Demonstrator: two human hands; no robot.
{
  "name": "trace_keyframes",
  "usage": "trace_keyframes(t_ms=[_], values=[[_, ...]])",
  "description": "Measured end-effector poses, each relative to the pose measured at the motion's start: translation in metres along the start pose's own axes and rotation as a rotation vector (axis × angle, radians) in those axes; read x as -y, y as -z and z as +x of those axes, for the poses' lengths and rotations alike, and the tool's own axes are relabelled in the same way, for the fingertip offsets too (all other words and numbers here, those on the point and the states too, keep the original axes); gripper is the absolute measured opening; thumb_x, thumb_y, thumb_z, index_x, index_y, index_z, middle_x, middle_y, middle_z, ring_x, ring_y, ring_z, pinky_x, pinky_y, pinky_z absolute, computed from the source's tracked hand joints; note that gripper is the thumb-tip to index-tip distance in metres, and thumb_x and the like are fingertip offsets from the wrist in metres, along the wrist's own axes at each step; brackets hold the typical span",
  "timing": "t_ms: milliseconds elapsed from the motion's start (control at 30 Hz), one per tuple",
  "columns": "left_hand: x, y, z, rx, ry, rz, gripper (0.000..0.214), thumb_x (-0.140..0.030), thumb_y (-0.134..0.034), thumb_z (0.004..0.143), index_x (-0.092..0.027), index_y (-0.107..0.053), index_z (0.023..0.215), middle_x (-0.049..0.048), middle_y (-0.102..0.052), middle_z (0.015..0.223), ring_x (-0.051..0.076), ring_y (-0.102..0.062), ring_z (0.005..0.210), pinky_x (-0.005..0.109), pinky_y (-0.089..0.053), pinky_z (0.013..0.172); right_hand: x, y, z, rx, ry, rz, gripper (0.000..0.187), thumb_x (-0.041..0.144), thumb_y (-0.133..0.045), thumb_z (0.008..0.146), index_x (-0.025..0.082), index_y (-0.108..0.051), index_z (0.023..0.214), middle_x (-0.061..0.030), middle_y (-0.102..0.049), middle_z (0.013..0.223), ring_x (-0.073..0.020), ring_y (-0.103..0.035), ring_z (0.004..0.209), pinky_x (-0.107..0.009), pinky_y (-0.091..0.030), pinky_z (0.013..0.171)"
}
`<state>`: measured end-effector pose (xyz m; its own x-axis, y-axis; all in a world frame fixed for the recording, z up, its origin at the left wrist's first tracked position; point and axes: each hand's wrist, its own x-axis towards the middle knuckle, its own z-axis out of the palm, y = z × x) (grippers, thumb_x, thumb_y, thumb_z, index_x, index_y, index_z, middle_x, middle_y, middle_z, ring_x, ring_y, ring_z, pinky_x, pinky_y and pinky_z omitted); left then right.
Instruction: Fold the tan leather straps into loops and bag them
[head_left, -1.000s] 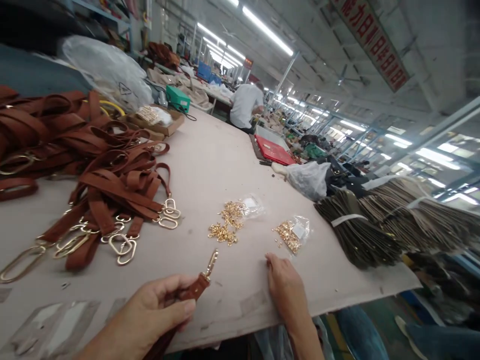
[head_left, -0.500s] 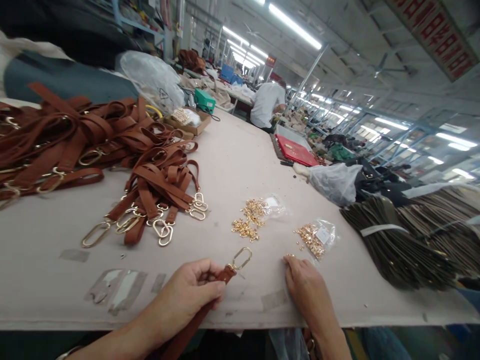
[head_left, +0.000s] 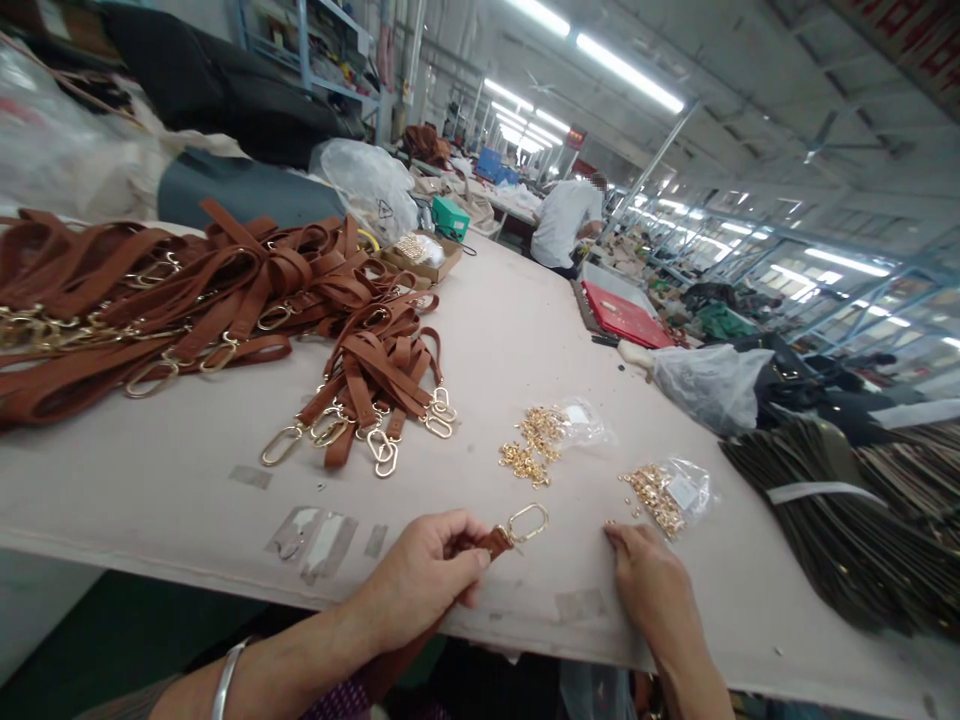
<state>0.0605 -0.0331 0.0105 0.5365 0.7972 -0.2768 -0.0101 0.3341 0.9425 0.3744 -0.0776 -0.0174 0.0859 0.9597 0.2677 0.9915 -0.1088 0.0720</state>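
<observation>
Right across the view runs the pale table (head_left: 480,345), and it's a busy one! Between ten and eleven o'clock from the left hand (head_left: 442,565) sprawls a big heap of brown straps (head_left: 244,300). At two to three o'clock from the right hand (head_left: 656,580), dark strips (head_left: 825,535) lie stacked under a white band (head_left: 825,490). Now the left hand: thumb and fingers closed on a brown strap (head_left: 498,541), its end poking out at two o'clock, its tail dropping towards six. Over at three o'clock, the right hand has its fingertips drawn close together. At its twelve o'clock, a clear bag (head_left: 664,500) of gold pieces; at one o'clock from the left hand, another bag (head_left: 589,425) beside loose gold bits (head_left: 529,460). Smaller yet, an oval ring (head_left: 546,517) tips the strap, clear of the fingers. Tiniest, a gold speck (head_left: 610,522) at the right fingertips; pinched or merely touched, I can't tell!
</observation>
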Motion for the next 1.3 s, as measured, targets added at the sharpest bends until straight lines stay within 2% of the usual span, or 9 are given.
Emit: trace_keyframes(t_ms=[200,400,633,700,800,900,967,1100,1300], values=[[-0.002,-0.004,-0.004,-0.022,-0.032,0.055,0.018,-0.033,-0.052,0.070,-0.017,-0.058,0.077,-0.0062,-0.046,0.062,0.012,-0.043,0.056,0.024,-0.041,0.052,-0.006,0.003,0.001,-0.047,-0.019,0.110,0.032,0.025,-0.042,0.094,0.017,-0.072,0.097,-0.0098,-0.076,0.100,-0.0233,-0.073,0.087,-0.036,-0.055,0.080],[0.000,-0.002,-0.004,-0.023,-0.055,0.074,0.020,-0.036,-0.053,0.078,-0.017,-0.057,0.081,-0.0059,-0.047,0.067,0.011,-0.045,0.057,0.024,-0.040,0.054,-0.001,0.011,0.004,-0.013,0.015,0.154,0.027,0.020,-0.045,0.091,0.017,-0.070,0.099,-0.0096,-0.076,0.100,-0.0220,-0.071,0.091,-0.035,-0.053,0.086],[0.002,0.001,-0.003,-0.026,-0.065,0.058,0.018,-0.034,-0.054,0.080,-0.017,-0.059,0.081,-0.0060,-0.051,0.066,0.011,-0.048,0.056,0.024,-0.039,0.056,0.004,0.019,0.008,-0.050,-0.046,0.271,0.025,0.015,-0.048,0.084,0.017,-0.072,0.090,-0.0102,-0.076,0.084,-0.0239,-0.071,0.078,-0.035,-0.053,0.075],[0.003,0.000,-0.003,-0.035,-0.069,0.046,0.016,-0.032,-0.055,0.079,-0.017,-0.060,0.081,-0.0064,-0.050,0.065,0.011,-0.048,0.055,0.024,-0.040,0.055,0.015,0.022,0.002,-0.082,-0.071,0.351,0.022,0.024,-0.051,0.087,0.018,-0.072,0.089,-0.0088,-0.077,0.085,-0.0230,-0.072,0.077,-0.034,-0.056,0.072],[0.005,-0.003,-0.002,-0.049,-0.079,0.025,0.015,-0.030,-0.054,0.078,-0.017,-0.061,0.082,-0.0060,-0.050,0.066,0.011,-0.048,0.056,0.024,-0.041,0.054,0.052,0.027,-0.014,-0.106,-0.125,0.612,0.022,0.036,-0.059,0.088,0.018,-0.073,0.088,-0.0066,-0.077,0.085,-0.0204,-0.073,0.075,-0.028,-0.059,0.069],[0.006,-0.005,0.000,-0.077,-0.092,0.019,0.015,-0.030,-0.054,0.079,-0.017,-0.062,0.082,-0.0055,-0.052,0.067,0.012,-0.048,0.057,0.023,-0.043,0.054,0.103,0.032,-0.029,-0.109,-0.142,1.010,0.012,0.030,-0.068,0.084,0.020,-0.072,0.081,-0.0034,-0.077,0.082,-0.0180,-0.073,0.075,-0.025,-0.060,0.069],[0.006,-0.007,0.000,-0.094,-0.100,0.023,0.015,-0.030,-0.055,0.080,-0.017,-0.063,0.082,-0.0056,-0.053,0.066,0.012,-0.048,0.056,0.023,-0.042,0.055,0.132,0.034,-0.034,-0.152,-0.083,1.129,0.005,0.023,-0.069,0.083,0.022,-0.072,0.079,-0.0011,-0.076,0.080,-0.0161,-0.072,0.074,-0.023,-0.059,0.070],[0.007,-0.008,0.000,-0.105,-0.123,0.029,0.014,-0.027,-0.057,0.080,-0.016,-0.066,0.082,-0.0031,-0.060,0.069,0.013,-0.053,0.062,0.024,-0.043,0.059,0.158,0.035,-0.032,-0.268,0.026,1.096,0.010,0.014,-0.065,0.083,0.023,-0.071,0.083,0.0000,-0.075,0.080,-0.0140,-0.072,0.075,-0.021,-0.058,0.072],[0.005,-0.009,-0.004,-0.120,-0.173,0.063,0.019,-0.021,-0.056,0.083,-0.016,-0.074,0.087,0.0018,-0.073,0.079,0.017,-0.062,0.074,0.026,-0.046,0.068,0.159,0.033,-0.030,-0.333,0.108,0.922,0.017,0.010,-0.061,0.086,0.024,-0.069,0.090,0.0006,-0.075,0.084,-0.0129,-0.073,0.078,-0.019,-0.057,0.075]])
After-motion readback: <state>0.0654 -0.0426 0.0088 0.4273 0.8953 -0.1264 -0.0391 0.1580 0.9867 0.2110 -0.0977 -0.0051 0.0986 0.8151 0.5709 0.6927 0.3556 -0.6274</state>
